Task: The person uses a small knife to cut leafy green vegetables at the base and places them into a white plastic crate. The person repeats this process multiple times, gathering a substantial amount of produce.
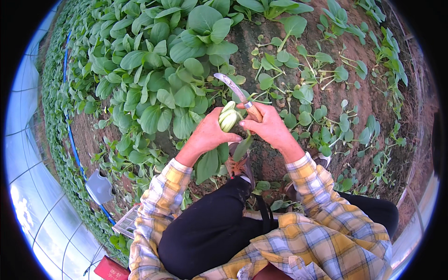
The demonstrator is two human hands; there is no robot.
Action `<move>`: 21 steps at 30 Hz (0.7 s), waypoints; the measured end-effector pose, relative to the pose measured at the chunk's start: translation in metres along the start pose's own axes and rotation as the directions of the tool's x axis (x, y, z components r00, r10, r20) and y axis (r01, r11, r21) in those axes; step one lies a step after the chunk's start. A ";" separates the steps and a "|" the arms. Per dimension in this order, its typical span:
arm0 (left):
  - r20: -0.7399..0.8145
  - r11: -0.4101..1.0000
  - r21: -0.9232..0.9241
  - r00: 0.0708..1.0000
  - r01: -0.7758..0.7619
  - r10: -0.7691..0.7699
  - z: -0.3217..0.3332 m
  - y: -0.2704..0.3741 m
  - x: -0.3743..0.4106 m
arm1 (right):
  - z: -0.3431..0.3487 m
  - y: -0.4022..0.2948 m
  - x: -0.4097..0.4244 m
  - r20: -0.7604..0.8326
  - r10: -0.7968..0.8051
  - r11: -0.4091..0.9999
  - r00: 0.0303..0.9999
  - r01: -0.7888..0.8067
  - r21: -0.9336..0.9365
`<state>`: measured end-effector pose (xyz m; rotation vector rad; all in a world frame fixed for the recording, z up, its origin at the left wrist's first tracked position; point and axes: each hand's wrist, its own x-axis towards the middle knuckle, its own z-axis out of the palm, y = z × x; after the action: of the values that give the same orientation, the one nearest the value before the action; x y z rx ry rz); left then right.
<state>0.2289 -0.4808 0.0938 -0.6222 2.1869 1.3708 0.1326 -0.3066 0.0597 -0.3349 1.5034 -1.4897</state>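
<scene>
My left hand (211, 131) is closed around a head of bok choy (229, 117), its pale stem end facing up and its leaves hanging below. My right hand (267, 124) grips the wooden handle of a small sickle (236, 89) whose curved metal blade points up and to the left, away from the bok choy. The thumb and fingertips of that hand are close beside the stems, at a single leaf (243, 148) that droops between the hands. Whether this leaf is still joined to the head, I cannot tell.
Dense bok choy plants (150, 80) grow ahead and left. Loose leaves and small plants (304, 92) lie on soil at right. A blue hose (72, 140), a grey plastic stool (99, 187), a plastic crate (126, 221) and a red box (111, 268) are at left.
</scene>
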 end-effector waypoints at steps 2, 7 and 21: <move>-0.062 0.831 0.546 0.994 0.106 -0.086 -0.009 0.003 -0.002 | -0.019 0.000 0.001 -0.004 0.045 0.984 0.999 -0.045 -0.175; -0.129 0.571 0.821 0.979 0.016 0.157 -0.024 0.006 0.011 | -0.045 0.017 0.022 -0.082 -0.203 0.726 0.976 0.094 -0.682; -0.133 0.390 0.892 0.958 0.227 -0.254 -0.058 -0.061 0.046 | 0.042 0.064 0.134 -0.013 0.068 0.805 0.998 -0.062 -0.591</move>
<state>0.2209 -0.5631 0.0457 -0.4297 2.2665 -0.1021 0.1240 -0.4198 -0.0449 -0.6488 1.9342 -0.9243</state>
